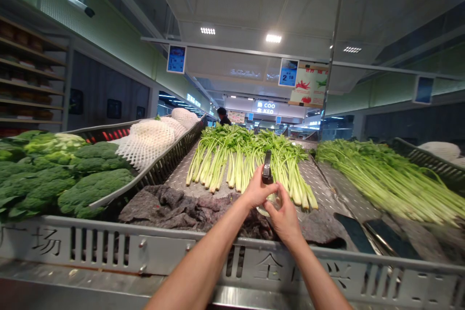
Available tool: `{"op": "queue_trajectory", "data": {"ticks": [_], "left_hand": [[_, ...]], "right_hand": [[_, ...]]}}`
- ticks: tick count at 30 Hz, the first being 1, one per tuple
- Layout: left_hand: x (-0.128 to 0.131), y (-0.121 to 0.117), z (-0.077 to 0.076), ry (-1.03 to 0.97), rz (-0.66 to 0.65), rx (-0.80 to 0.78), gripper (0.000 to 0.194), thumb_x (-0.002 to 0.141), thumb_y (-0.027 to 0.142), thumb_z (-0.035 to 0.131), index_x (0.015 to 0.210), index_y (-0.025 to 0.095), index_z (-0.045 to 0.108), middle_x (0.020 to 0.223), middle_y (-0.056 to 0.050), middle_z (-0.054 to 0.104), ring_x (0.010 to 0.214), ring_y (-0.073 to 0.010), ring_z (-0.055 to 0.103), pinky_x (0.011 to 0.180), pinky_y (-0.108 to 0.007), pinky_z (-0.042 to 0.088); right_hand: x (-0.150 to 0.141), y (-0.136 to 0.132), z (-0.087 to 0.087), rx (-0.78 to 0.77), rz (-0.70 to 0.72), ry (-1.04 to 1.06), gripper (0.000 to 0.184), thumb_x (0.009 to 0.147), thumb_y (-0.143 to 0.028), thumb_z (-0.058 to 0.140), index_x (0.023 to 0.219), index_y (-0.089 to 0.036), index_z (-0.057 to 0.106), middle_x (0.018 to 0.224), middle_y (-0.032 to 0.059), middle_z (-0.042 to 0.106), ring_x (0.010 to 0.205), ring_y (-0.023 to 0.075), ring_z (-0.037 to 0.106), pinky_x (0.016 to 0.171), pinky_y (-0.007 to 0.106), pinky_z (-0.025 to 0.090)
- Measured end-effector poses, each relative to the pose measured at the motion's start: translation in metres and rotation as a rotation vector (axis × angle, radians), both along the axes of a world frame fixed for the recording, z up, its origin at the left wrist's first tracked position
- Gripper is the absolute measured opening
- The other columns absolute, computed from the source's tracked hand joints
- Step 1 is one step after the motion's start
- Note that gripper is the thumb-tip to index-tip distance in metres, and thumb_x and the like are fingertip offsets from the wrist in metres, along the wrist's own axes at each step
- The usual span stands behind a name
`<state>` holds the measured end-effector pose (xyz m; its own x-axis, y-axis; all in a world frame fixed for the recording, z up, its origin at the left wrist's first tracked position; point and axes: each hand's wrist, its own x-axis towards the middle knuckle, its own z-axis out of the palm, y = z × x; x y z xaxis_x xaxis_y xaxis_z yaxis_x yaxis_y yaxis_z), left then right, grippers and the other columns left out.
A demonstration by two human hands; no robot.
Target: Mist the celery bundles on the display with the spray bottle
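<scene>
A shop's produce area stretches away under a dark ceiling with bright lamps, and a sloped metal surface (179, 177) with a raised tread pattern fills the middle. Nearest is a grey slotted rail (163, 249) with characters cut into it, above a shiny metal ledge (72, 273). Both forearms reach over the rail. The left hand (258, 189) is closed around the neck of a spray bottle (268, 167), just under its black head; the right hand (285, 213) is wrapped about the clear lower part — some fingers of each are hidden. The bottle is held up in front of the celery (240, 160), black head uppermost.

Below the hands a rumpled grey cloth (156, 208) lies along the rail, and at its right end rests a dark, flat phone (354, 232). Broccoli (90, 189) is heaped at the left. Beyond the cloth the celery lies in a row, stalk ends toward the person, leaves away. To its left a black crate (185, 147) holds things in white foam nets (147, 140). A mirror (363, 126) on the right repeats the celery and phone. Blue price signs (288, 72) hang from a rail overhead — far back, another person (223, 116) in dark clothing shows above the leaves.
</scene>
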<state>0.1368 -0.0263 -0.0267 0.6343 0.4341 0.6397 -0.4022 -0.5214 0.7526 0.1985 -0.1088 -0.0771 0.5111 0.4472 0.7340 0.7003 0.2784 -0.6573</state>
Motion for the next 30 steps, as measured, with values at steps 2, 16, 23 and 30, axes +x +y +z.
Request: {"op": "queue_trajectory", "data": {"ticks": [2, 16, 23, 30], "left_hand": [[0.002, -0.004, -0.001, 0.022, -0.002, 0.015, 0.048, 0.062, 0.023, 0.061, 0.105, 0.016, 0.04, 0.079, 0.0, 0.048, 0.074, -0.0125, 0.047, 0.068, -0.025, 0.039], [0.002, -0.016, -0.005, -0.008, -0.048, -0.069, 0.042, 0.059, 0.02, 0.062, 0.097, 0.017, 0.042, 0.073, 0.003, 0.046, 0.069, -0.0105, 0.045, 0.063, -0.023, 0.038], [-0.003, -0.013, -0.011, 0.001, -0.063, -0.169, 0.048, 0.058, 0.022, 0.065, 0.1, 0.017, 0.044, 0.074, 0.002, 0.05, 0.069, -0.0105, 0.048, 0.065, -0.023, 0.04], [-0.009, -0.009, -0.01, 0.016, -0.112, -0.239, 0.063, 0.053, 0.026, 0.071, 0.109, 0.016, 0.046, 0.1, -0.007, 0.055, 0.089, -0.0164, 0.051, 0.079, -0.028, 0.04]], "right_hand": [[0.0, -0.004, -0.003, 0.001, -0.002, 0.043, 0.066, 0.065, -0.033, 0.056, 0.124, -0.013, 0.034, 0.124, 0.0123, 0.043, 0.116, 0.0224, 0.038, 0.098, 0.039, 0.029], [0.003, -0.013, -0.008, 0.011, 0.026, 0.064, 0.065, 0.064, -0.031, 0.058, 0.123, -0.016, 0.036, 0.124, 0.0112, 0.044, 0.116, 0.0224, 0.039, 0.098, 0.041, 0.028], [0.005, -0.011, -0.011, -0.003, 0.089, 0.061, 0.066, 0.063, -0.032, 0.061, 0.123, -0.016, 0.037, 0.124, 0.0114, 0.044, 0.115, 0.0226, 0.04, 0.099, 0.041, 0.028], [0.004, -0.008, -0.008, 0.108, 0.17, 0.224, 0.067, 0.064, -0.036, 0.06, 0.122, -0.013, 0.036, 0.126, 0.0139, 0.041, 0.116, 0.0227, 0.039, 0.098, 0.04, 0.03]]}}
